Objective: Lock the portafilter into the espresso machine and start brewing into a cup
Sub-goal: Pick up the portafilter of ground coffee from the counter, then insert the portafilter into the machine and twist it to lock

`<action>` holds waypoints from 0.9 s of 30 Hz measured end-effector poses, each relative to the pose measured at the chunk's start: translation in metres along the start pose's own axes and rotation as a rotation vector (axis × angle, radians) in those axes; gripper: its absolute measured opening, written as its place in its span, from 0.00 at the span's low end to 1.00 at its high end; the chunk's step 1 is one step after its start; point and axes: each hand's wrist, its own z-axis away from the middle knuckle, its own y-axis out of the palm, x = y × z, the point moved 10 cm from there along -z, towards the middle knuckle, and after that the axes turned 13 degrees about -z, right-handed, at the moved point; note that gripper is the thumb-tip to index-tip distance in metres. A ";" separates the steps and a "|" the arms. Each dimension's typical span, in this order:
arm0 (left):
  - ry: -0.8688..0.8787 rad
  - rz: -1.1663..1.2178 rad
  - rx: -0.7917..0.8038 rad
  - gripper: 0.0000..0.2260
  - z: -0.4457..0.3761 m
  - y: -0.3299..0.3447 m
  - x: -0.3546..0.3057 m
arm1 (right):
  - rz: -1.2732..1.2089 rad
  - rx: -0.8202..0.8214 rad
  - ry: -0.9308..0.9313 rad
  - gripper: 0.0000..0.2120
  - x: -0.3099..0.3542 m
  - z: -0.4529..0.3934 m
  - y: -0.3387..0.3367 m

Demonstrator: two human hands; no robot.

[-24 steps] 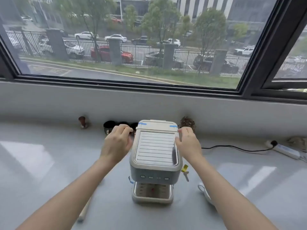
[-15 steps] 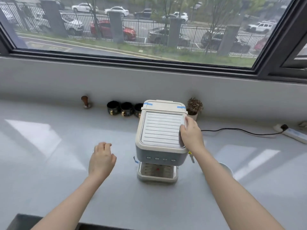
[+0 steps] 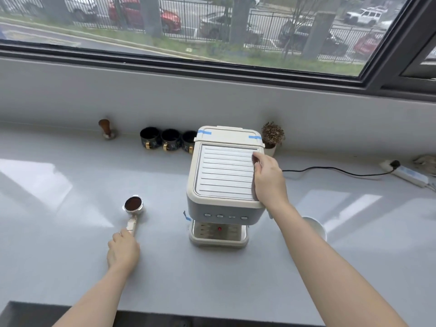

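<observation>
A cream and grey espresso machine (image 3: 224, 185) stands on the white counter (image 3: 59, 185), its drip tray (image 3: 218, 239) bare. My right hand (image 3: 269, 180) grips the machine's top right edge. A portafilter (image 3: 133, 208) filled with dark ground coffee lies on the counter left of the machine, handle pointing toward me. My left hand (image 3: 123, 252) closes around the near end of that handle. A white cup (image 3: 316, 226) sits right of the machine, partly hidden behind my right forearm.
Three black cups (image 3: 169, 140) line the back wall beside a wooden-handled tamper (image 3: 106, 129). A small potted plant (image 3: 272, 138) stands behind the machine. A black cable (image 3: 330, 169) runs to a power strip (image 3: 405, 173) at the right. A dark counter edge (image 3: 35, 312) is near me.
My left hand left the machine's top, dropped to the counter and reached the portafilter handle. The view tilted down, bringing the portafilter into sight. My right hand stayed on the machine.
</observation>
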 end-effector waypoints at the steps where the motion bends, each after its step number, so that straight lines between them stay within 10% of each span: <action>1: -0.017 0.036 0.003 0.12 -0.002 0.000 0.000 | 0.005 0.002 -0.001 0.17 0.000 0.000 0.000; 7: -0.075 0.346 0.005 0.06 0.004 -0.004 0.001 | -0.011 0.008 0.013 0.17 -0.001 0.000 0.000; 27: 0.392 0.335 0.061 0.06 0.110 -0.044 -0.116 | -0.024 0.058 0.116 0.16 -0.016 0.000 0.004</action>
